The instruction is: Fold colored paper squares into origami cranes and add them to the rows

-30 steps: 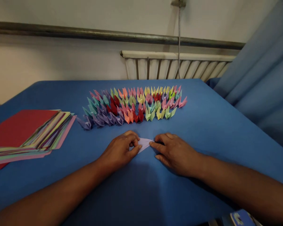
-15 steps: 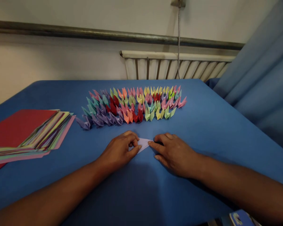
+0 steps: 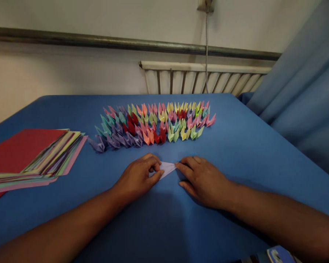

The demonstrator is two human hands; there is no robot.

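Forefinger [image 3: 184, 170] slid rightward, my spread right hand [image 3: 205, 179] likely creases lilac paper [image 3: 167, 169]. Left hand [image 3: 137, 176] seemingly pinches it; next stroke needs steadiness.

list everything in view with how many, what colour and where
folded paper: 1, pale lilac, between the hands
paper cranes: dozens, overlapping, many colours, in rows beyond the hands
paper stack: 1, red on top, mixed below, table's left
table: 1, blue, foreground to wall
curtain: 1, blue, right
wall: 1, off-white, back
pipe: 1, grey, across wall
radiator: 1, off-white, below pipe
cord: 1, greyish, hanging before radiator
cut-off item: 1, blue and white, bottom right
left hand: 1, at paper's left part
right hand: 1, at paper's right tip
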